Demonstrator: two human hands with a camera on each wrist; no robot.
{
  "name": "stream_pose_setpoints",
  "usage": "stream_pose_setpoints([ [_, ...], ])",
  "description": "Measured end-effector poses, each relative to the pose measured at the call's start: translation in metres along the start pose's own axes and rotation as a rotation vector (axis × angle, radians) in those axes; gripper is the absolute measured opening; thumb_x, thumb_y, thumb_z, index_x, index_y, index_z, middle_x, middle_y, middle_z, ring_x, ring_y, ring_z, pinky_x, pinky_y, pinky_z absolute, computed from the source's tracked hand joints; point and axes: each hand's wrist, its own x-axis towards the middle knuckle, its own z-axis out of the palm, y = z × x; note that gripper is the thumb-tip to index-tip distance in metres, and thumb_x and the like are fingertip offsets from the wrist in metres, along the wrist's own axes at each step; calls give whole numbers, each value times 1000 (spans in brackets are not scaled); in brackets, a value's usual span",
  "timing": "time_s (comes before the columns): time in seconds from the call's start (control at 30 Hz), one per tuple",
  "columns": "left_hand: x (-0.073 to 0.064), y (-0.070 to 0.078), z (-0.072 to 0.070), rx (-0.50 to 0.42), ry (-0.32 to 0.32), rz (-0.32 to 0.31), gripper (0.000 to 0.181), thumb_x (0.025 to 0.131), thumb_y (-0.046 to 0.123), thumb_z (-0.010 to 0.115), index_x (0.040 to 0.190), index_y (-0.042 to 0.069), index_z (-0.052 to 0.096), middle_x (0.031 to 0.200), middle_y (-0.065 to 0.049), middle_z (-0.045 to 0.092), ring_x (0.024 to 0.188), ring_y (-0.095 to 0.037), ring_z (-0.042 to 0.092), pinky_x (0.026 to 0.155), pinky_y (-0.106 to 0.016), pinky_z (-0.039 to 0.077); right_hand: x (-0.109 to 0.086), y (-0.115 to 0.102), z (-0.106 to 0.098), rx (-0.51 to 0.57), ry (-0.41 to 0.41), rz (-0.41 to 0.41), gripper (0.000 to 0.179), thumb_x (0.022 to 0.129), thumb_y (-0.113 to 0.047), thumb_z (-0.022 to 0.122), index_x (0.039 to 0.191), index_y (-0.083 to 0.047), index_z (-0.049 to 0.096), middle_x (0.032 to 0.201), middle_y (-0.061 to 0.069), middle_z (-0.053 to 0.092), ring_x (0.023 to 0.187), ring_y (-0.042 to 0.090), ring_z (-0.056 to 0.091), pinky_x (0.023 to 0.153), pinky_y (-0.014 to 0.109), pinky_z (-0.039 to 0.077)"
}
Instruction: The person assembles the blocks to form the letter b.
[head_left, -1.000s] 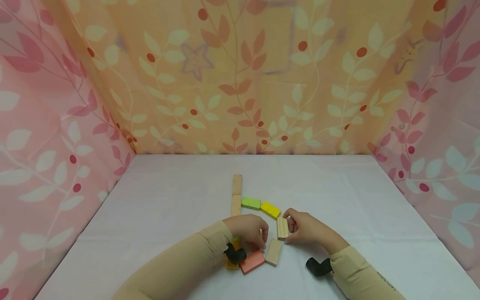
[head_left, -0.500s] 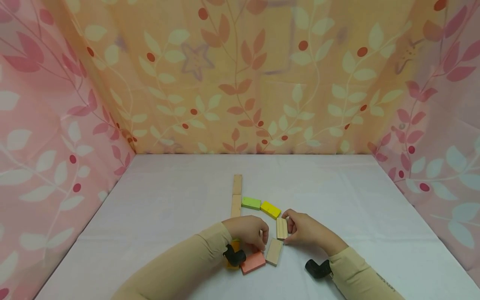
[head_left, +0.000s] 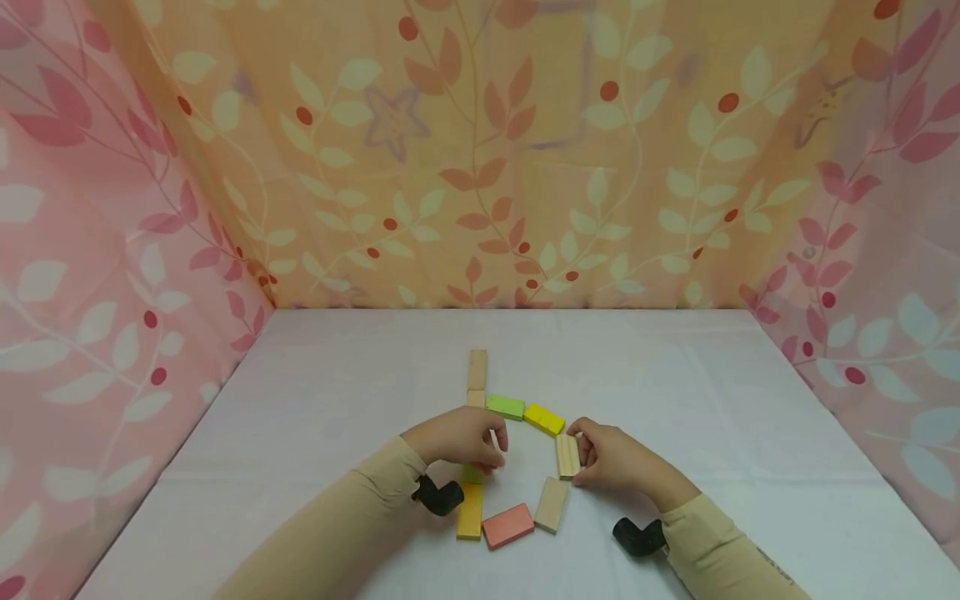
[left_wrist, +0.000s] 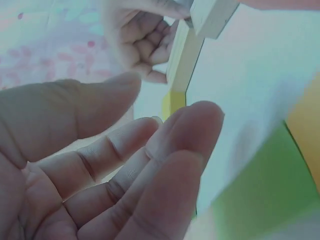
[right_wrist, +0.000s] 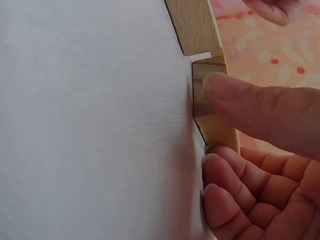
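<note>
Small rectangular blocks lie in a rough D-shaped ring on the white table. My right hand (head_left: 618,458) pinches the striped wooden block (head_left: 567,457) on the ring's right side, the thumb (right_wrist: 250,102) against its near end. A yellow block (head_left: 544,418) and a light green block (head_left: 506,407) lead away from it at the far side. Below it come a plain wooden block (head_left: 552,505), a pink block (head_left: 508,526) and an orange block (head_left: 469,512). My left hand (head_left: 459,437) hovers over the left column, fingers loosely bent, holding nothing. It partly hides a green block (head_left: 472,473).
Two plain wooden blocks in line, the farther one (head_left: 477,369) fully visible, extend the left column toward the back. White cloth covers the table (head_left: 337,358). Patterned curtains (head_left: 480,208) stand behind and at both sides. A black wrist piece (head_left: 637,536) sits at each cuff.
My left hand has moved away from the pink block, leftward and farther back over the left column, uncovering the orange block. The right hand stays at the striped wooden block.
</note>
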Motion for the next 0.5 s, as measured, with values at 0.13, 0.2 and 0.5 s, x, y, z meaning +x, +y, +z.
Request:
stream_pose_setpoints([
  [0.13, -11, -10, -8, -59, 19, 9, 13, 79, 14, 70, 84, 14, 58, 65, 0, 64, 62, -12, 61, 59, -25, 47, 1, 2, -1, 7, 9, 14, 58, 67, -11, 80, 114, -3, 48, 76, 0, 51, 68, 13, 48, 60, 24, 42],
  [0.2, -16, -14, -11, -85, 24, 14, 13, 79, 14, 70, 84, 14, 58, 66, -1, 65, 63, -14, 62, 59, -26, 47, 2, 4, -1, -1, 0, 23, 60, 67, -15, 80, 115, -3, 47, 75, 0, 51, 67, 12, 48, 59, 23, 41],
  [0.5, -30, -27, -15, -138, 64, 7, 12, 80, 16, 69, 85, 15, 59, 66, -3, 64, 67, -23, 63, 58, -28, 47, 17, 8, -4, 37, 23, 147, 47, 84, -27, 66, 125, -9, 50, 71, 1, 50, 58, 15, 45, 52, 26, 36],
])
